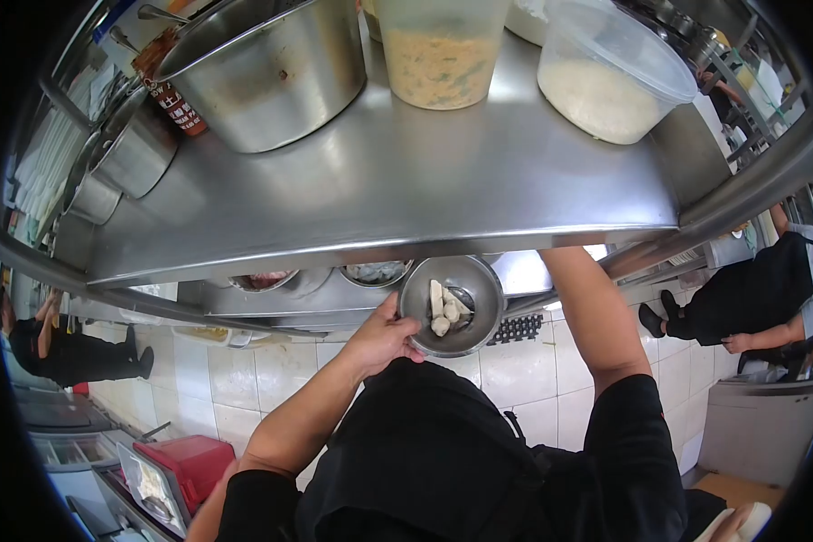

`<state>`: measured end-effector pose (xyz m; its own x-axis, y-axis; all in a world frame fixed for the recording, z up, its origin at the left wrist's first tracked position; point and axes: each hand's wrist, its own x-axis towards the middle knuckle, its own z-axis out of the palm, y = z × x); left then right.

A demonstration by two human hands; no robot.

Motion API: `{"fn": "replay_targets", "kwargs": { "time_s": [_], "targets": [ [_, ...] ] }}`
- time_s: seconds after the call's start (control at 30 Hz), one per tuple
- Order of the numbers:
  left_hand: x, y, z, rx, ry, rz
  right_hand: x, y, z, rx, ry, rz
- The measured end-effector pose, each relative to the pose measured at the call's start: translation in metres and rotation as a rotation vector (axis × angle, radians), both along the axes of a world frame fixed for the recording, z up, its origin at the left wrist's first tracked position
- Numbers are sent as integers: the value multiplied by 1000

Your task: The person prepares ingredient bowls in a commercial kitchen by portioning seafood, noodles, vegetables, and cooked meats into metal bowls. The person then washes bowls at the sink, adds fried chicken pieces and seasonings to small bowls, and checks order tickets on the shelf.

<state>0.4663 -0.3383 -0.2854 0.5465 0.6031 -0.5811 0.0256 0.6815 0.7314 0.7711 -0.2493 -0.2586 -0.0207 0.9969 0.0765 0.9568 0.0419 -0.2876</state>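
One wide view looks forward and down from the head (rounded edges), close above the shelf [415, 181].

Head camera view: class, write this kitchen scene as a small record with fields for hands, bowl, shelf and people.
Left hand: grips the metal bowl at its side
Right hand: hidden past the shelf edge; right forearm visible
Bowl contents: several pale pieces, kind unclear
On shelf: large metal pot, tub of orange mix, clear tub of pale contents, among others
Other people: one at left, one at right
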Motion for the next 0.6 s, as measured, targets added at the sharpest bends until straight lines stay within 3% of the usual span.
{"fn": "replay_targets", "kwargs": {
  "time_s": [0.1,0.23,0.3,0.5,0.6],
  "targets": [
    [1,2,2,-6,-3,-6,6,1,7,-22,84,-5],
    [0,1,6,-12,-17,-6,21,-8,37,-131,451,-33],
    [0,-1,11,-14,-23,-7,20,-14,49,-157,505,5],
    [2,-10,16,-44,-34,-23,-20,-2,-1,9,-42,36],
    [-8,-12,17,-46,-39,0,-22,5,-7,9,-87,7]
  ]
}}
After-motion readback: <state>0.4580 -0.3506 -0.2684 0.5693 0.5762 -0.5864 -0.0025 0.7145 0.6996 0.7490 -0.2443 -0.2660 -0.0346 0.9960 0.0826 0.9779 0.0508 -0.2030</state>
